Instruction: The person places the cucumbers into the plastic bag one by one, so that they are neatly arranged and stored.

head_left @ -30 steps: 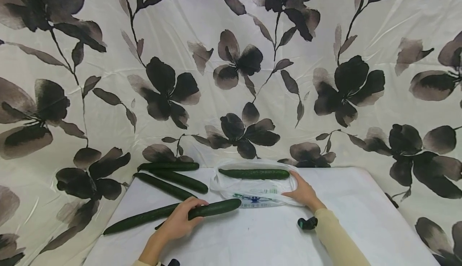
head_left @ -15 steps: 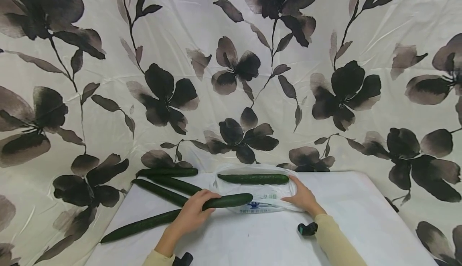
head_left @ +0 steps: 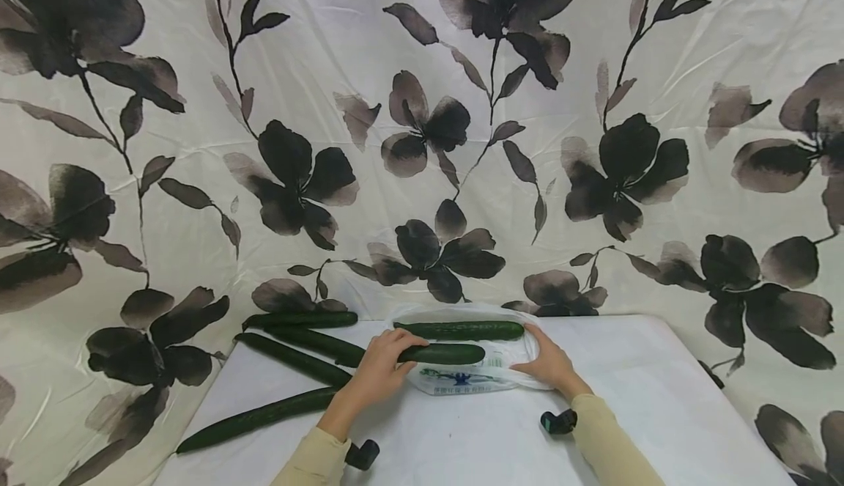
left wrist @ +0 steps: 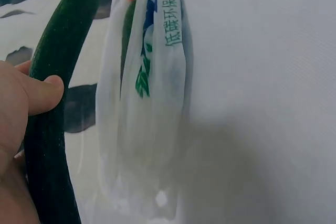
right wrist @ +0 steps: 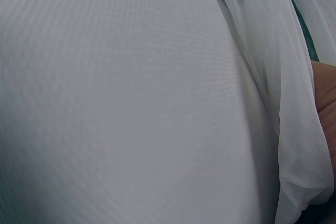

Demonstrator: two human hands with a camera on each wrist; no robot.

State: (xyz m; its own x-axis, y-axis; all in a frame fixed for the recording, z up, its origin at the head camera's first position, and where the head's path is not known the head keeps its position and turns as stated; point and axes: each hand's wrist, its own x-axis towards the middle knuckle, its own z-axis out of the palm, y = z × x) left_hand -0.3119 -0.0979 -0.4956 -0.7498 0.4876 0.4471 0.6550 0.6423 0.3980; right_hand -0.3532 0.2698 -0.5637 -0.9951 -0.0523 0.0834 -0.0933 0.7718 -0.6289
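Observation:
In the head view my left hand (head_left: 382, 369) grips a dark green cucumber (head_left: 448, 354) near one end. Its other end reaches over the mouth of a white plastic bag (head_left: 455, 382) with green and blue print. The left wrist view shows the thumb (left wrist: 50, 94) lying across this cucumber, beside the bag (left wrist: 152, 156). My right hand (head_left: 552, 361) is at the bag's right end, thumb and fingers spread apart in its mouth. Another cucumber (head_left: 461, 330) lies inside along the far side, its end at the right fingertips. In the right wrist view, bag plastic (right wrist: 299, 145) covers part of that hand.
Several more cucumbers lie at the left of the white table (head_left: 501, 442): one cucumber (head_left: 257, 418) nearer the front, and a cucumber (head_left: 297, 358) among others behind. A floral cloth (head_left: 422, 178) hangs behind the table's far edge.
My left hand has carried its cucumber right and away from me, from in front of the bag to over its mouth. The right hand stays at the bag's right end.

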